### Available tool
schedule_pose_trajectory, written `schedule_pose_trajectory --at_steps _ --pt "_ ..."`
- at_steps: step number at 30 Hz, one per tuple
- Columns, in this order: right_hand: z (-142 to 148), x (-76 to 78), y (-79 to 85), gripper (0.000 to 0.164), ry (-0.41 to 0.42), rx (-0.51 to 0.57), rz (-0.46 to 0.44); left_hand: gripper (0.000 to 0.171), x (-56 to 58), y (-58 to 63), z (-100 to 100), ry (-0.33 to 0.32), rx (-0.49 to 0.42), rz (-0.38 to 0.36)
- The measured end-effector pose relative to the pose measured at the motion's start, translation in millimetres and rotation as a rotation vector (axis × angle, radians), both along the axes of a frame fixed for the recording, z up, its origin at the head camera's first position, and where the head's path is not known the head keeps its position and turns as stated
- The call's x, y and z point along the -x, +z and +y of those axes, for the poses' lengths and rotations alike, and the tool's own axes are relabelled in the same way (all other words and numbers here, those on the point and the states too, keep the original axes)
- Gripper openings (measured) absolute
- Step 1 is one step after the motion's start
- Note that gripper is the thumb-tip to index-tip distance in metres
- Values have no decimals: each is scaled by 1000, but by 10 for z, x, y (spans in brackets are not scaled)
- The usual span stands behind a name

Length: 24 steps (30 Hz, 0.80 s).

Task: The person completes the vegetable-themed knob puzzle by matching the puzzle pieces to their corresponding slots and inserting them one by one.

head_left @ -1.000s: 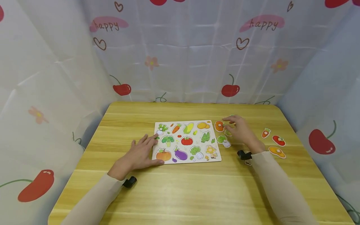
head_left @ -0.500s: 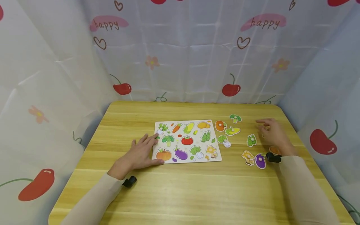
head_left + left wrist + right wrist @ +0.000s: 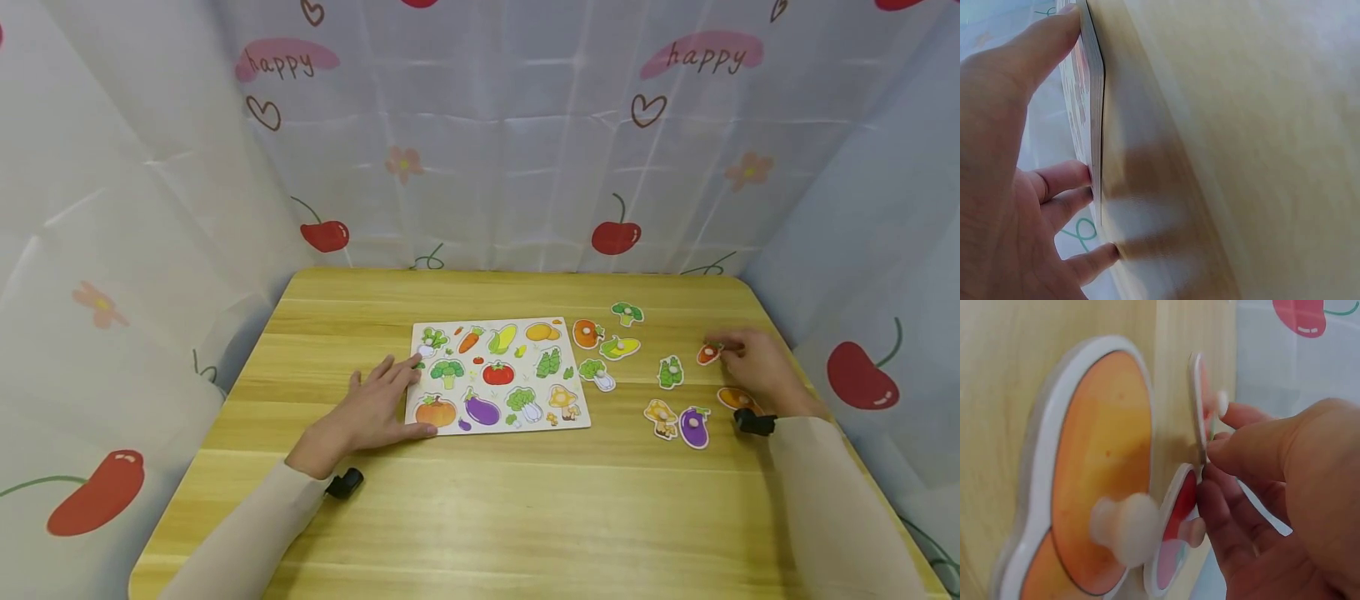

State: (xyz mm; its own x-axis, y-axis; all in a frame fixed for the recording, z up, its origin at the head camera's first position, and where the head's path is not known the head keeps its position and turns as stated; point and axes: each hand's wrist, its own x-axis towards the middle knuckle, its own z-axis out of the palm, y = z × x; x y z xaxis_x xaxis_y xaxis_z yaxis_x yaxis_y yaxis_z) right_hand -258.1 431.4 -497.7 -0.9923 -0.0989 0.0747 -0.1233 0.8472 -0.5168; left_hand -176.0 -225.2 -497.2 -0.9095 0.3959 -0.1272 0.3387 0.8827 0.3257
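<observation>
A white puzzle board [image 3: 465,383] with printed vegetables lies on the table. My left hand [image 3: 375,408] rests along its left side with spread, straight fingers; the left wrist view puts the thumb [image 3: 1054,47] and fingertips at the board's edge. To the right, my right hand [image 3: 765,371] pinches a carrot puzzle piece [image 3: 708,354] by its leafy end. In the right wrist view, the thumb lies at the end of the carrot piece [image 3: 1199,387], a finger near its white knob. Under that hand is a tomato piece [image 3: 1175,531], hidden from the head view, near a potato piece [image 3: 1104,456].
Loose knobbed pieces lie right of the board: pumpkin [image 3: 588,334], broccoli [image 3: 627,313], corn [image 3: 620,347], cabbage [image 3: 597,375], a green vegetable [image 3: 671,372], mushroom [image 3: 661,419] and eggplant [image 3: 693,427]. A printed curtain [image 3: 480,167] stands behind the wooden table [image 3: 495,517].
My right hand has moved right, from over the pieces beside the board to the carrot piece, uncovering broccoli, corn, mushroom and eggplant pieces. The left hand has stayed on the board.
</observation>
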Motion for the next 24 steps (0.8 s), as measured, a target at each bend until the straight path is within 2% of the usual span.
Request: schedule_pose_trajectory --at_steps 12,18,24 --pt "-16 31 -74 19 -15 -66 84 104 -4 -9 7 7 -14 5" --pt "-60 47 -28 30 12 -56 43 105 -3 -6 6 5 -10 4" --pt "-185 151 -14 36 102 -106 122 103 0 6 2 -1 -10 7"
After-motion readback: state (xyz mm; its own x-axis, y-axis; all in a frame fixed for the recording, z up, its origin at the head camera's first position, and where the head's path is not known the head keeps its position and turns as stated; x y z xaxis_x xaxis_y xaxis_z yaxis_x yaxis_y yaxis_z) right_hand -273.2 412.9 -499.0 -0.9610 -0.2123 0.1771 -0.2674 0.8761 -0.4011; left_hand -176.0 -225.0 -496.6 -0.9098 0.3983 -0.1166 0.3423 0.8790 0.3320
